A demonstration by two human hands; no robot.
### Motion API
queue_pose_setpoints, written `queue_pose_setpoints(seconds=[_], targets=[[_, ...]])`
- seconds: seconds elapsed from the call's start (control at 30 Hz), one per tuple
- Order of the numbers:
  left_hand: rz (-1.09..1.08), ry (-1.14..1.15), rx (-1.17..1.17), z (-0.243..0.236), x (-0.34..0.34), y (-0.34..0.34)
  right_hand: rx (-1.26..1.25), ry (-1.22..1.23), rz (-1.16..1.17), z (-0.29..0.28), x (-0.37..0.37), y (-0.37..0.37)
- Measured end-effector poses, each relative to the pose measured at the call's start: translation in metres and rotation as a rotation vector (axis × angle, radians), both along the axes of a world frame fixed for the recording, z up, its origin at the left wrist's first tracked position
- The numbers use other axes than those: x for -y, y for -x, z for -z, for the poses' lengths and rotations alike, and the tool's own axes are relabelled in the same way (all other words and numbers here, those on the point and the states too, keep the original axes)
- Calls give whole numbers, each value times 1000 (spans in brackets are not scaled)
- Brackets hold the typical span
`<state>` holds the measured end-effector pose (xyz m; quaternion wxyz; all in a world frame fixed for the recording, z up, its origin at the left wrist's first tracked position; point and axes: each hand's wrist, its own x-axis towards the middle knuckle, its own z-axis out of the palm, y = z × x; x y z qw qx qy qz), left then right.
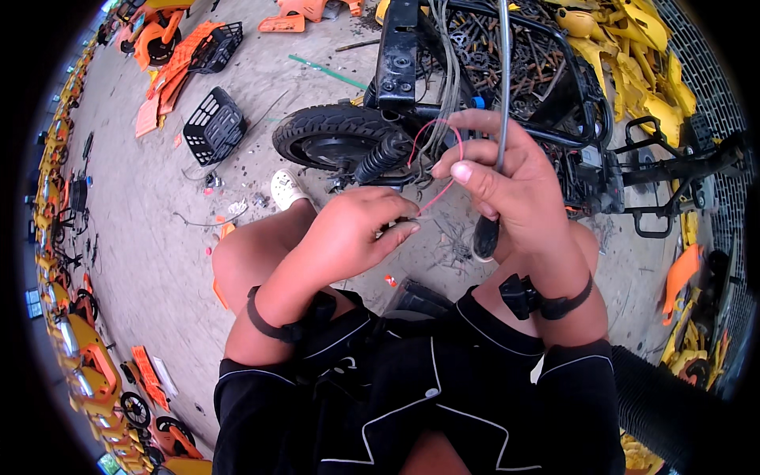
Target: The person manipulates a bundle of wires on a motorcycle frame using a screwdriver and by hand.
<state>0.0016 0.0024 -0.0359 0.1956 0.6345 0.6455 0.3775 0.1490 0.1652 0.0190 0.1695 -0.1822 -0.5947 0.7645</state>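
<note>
A thin red wire [437, 195] runs in a loop between my two hands. My left hand [348, 233] is closed, pinching one end of it between thumb and fingertips. My right hand [514, 178] is closed round a long screwdriver [505, 71], its metal shaft pointing away from me and its black handle [485, 236] below my palm. The wire's loop passes by my right thumb and index finger; whether they grip it is unclear. Just beyond my hands is a stripped black scooter frame [400, 67], with a bundle of grey cables [453, 63] hanging along it.
The frame's black-tyred wheel [332, 134] lies beyond my left hand. Many metal parts [514, 55] fill a space behind the frame. A black basket [214, 127] and orange panels [170, 75] lie far left. Yellow panels [633, 55] are heaped far right. A ribbed black hose [657, 404] is near right.
</note>
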Motion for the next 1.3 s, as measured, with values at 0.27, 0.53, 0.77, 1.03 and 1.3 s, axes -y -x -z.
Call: queue_pose_setpoints(seconds=[0.27, 0.53, 0.77, 1.03, 1.3], targets=[[34, 510, 929, -6, 5, 15, -101, -70, 154, -7, -11, -13], [182, 143, 1306, -1, 9, 11, -228, -43, 230, -6, -20, -18], [96, -105, 1353, 2, 7, 16, -89, -27, 277, 5, -19, -18], [-157, -139, 1113, -6, 0, 15, -10, -21, 309, 10, -22, -13], [-183, -110, 1085, -4, 1, 17, -23, -120, 512, -13, -25, -17]])
